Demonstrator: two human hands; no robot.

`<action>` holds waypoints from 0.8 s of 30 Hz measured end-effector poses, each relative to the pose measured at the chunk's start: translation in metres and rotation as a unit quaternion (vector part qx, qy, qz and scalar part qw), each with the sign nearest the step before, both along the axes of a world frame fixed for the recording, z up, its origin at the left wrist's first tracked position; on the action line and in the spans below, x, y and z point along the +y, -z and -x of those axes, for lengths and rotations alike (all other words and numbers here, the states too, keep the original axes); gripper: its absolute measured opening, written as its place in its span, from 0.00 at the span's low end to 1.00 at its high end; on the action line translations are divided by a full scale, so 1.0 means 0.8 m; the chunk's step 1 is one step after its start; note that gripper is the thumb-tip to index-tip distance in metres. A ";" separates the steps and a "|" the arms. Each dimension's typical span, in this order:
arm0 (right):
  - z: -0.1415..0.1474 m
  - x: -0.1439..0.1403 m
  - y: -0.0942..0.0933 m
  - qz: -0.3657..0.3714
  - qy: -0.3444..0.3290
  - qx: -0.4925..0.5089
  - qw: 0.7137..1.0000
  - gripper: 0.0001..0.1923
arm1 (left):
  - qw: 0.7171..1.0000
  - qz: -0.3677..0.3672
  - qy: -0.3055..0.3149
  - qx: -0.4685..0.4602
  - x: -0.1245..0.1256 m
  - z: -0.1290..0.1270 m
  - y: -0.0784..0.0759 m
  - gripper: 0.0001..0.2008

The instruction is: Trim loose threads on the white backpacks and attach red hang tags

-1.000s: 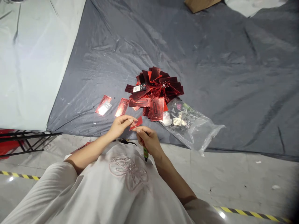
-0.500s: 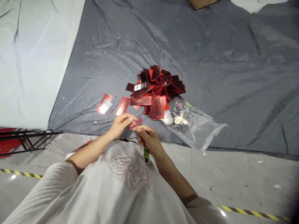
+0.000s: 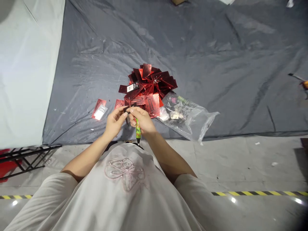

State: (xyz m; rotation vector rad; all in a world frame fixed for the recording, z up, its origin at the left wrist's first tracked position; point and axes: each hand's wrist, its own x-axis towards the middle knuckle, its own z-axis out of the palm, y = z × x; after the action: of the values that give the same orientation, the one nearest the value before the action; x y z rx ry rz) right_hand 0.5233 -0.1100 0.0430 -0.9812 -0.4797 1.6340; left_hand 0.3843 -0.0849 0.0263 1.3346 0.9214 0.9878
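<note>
Head view: left hand and right hand pinching one small dark tag between fingertips, just below the fan of red foil tags on the grey sheet. Right hand also clenched round a green marker, tip downward. Tag probably light, thin, stiff enough to crease, slick with foil; best pinched by its edges. Right of the fan, a crinkled clear plastic bag; left of it, a loose shiny tag. Sheet glossy and wrinkled.
</note>
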 end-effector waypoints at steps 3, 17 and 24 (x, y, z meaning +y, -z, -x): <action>0.005 0.014 -0.010 -0.048 -0.024 0.046 0.997 0.20 | 0.995 -0.080 -0.052 0.039 0.010 0.003 -0.016 0.17; 0.010 0.028 -0.031 -0.111 -0.103 0.065 0.986 0.20 | 0.941 -0.253 -0.157 0.161 0.011 0.015 -0.057 0.11; -0.015 0.001 -0.018 -0.041 -0.176 -0.077 0.981 0.17 | 0.917 -0.258 -0.224 0.207 0.028 0.014 -0.043 0.09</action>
State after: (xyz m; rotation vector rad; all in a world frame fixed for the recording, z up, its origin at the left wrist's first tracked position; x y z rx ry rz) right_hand 0.5353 -0.1093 0.0572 -1.0062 -0.8579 1.8403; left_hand 0.3735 -0.0627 0.0604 1.8730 1.3935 1.3948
